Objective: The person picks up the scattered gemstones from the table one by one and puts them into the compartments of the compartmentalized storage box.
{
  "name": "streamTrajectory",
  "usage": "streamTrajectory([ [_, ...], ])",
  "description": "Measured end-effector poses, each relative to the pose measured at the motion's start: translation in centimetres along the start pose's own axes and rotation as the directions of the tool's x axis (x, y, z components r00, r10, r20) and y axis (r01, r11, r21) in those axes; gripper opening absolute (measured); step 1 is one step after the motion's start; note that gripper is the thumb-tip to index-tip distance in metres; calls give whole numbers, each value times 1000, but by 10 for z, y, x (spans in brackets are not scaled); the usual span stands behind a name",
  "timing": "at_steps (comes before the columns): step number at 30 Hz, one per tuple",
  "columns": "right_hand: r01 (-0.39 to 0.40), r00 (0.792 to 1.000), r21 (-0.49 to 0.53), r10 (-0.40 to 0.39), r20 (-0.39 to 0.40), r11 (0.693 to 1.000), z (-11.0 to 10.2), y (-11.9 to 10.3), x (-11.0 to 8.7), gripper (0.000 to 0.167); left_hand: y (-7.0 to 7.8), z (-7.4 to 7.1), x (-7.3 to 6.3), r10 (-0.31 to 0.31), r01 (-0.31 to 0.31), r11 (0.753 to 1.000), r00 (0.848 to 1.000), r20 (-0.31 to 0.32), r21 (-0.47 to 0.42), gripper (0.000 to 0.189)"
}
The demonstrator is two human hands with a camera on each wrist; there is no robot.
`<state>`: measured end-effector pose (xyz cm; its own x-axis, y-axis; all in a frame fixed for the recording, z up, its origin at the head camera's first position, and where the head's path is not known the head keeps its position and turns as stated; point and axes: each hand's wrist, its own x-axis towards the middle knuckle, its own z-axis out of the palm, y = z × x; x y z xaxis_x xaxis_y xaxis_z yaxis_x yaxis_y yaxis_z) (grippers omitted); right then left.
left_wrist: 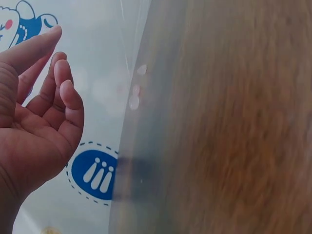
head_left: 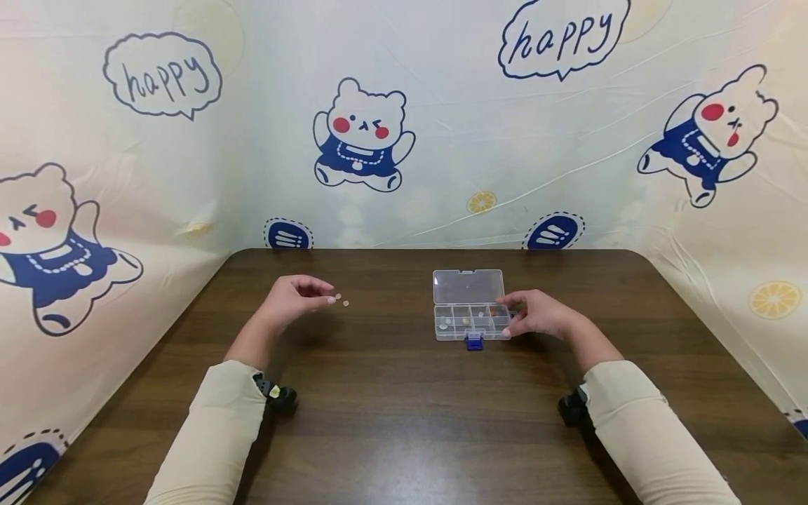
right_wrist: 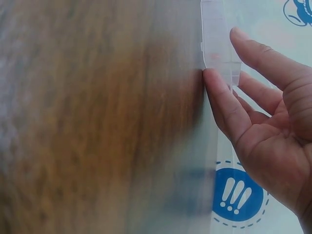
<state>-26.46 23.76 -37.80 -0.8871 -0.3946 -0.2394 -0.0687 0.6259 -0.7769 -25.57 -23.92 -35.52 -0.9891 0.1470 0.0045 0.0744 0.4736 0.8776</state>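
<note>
A clear plastic compartment box (head_left: pixel 472 337) lies on the table with its lid (head_left: pixel 468 287) raised at the back. Small pale pieces and a reddish one sit in several compartments. At its right end, my right hand (head_left: pixel 536 313) holds the box, thumb at the front corner and fingers farther back. The right wrist view shows a fingertip against the box's edge (right_wrist: pixel 212 29). To the left, my left hand (head_left: pixel 293 300) hovers low over the table, fingers loosely bent, nothing visible between them. Just beyond its fingertips are small pale pieces (head_left: pixel 346 304), also in the left wrist view (left_wrist: pixel 134 102).
The brown wooden table (head_left: pixel 404 407) ends at a patterned cloth backdrop (head_left: pixel 442 175) behind and on both sides. A blue latch (head_left: pixel 474 342) sticks out from the box's front. Each wrist carries a black camera (head_left: pixel 284 400).
</note>
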Motion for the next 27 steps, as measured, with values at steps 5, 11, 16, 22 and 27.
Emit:
streamTrajectory([
  [5, -6, 1000, -4, 6, -2, 1000, -1, 1, 0, 75, -12, -8, 3, 5, -5, 1000, 1000, -24, 11, 38],
  [11, -10, 1000, 1, 10, 2, 1000, 0, 1, 0, 74, -18, -15, 3, -20, 20, 1000, 999, -40, 6, 38],
  [16, -15, 1000, 0, 15, 2, 1000, 0, 0, 0, 74, -23, -18, 4, -49, 50, 998, 998, -38, 26, 46],
  [22, -10, 1000, 10, 10, 4, 1000, 1, -1, -1, 74, -28, -22, 10, -84, 84, 995, 996, -17, 46, 50],
  [27, -9, 1000, 11, 9, 5, 1000, 0, 0, -1, 75, -35, -23, 19, -104, 104, 992, 995, -6, 71, 49],
])
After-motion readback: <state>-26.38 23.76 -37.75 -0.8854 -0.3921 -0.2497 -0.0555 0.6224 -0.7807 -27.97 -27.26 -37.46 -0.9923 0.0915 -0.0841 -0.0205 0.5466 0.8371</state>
